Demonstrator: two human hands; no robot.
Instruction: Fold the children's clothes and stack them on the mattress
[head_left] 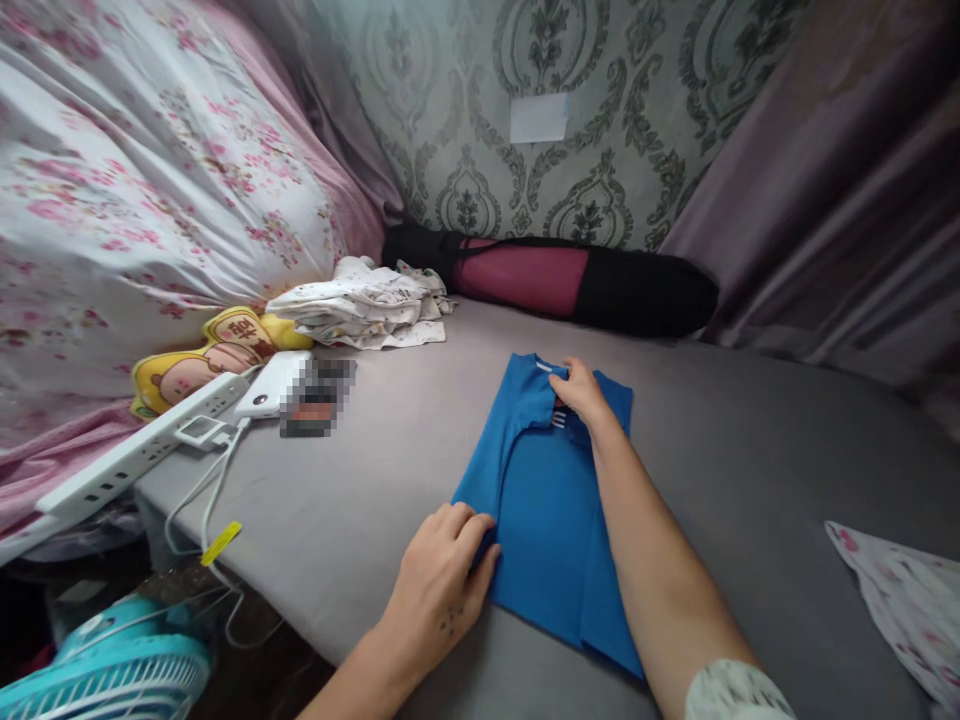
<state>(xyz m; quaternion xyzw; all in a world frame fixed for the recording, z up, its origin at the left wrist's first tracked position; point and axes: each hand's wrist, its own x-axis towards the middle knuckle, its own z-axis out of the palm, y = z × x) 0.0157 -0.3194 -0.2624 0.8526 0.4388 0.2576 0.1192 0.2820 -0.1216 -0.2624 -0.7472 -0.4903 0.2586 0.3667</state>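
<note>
Blue garment [547, 510], centre to lower centre of the frame: plain saturated blue, laid on the bed in a long, folded panel. Surface largely smooth, with a straight crease down the right part and a curved folded edge below the neckline. A small white label sits at the collar; white lettering shows, partly covered, just beneath the hand. Lower edge roughly straight, slanting down to the right.

Right hand [579, 393]: at the neckline, thumb and fingers drawn together on the blue cloth in a narrow pinch. Left hand [448, 570]: at the garment's left edge, fingers curled, thumb near them, blue cloth between; whether it is pinched cannot be told.

Bed surface [390, 440]: matte grey fabric. Upper centre: long cylindrical bag [525, 278], black with a maroon middle section. Left of it, a loose, crumpled pile of white printed cloth [367, 305]. Left of frame: white plastic power strip [142, 445], rectangular, with slotted sockets. Lower left: turquoise fan [112, 670] with a ribbed round grille.
</note>
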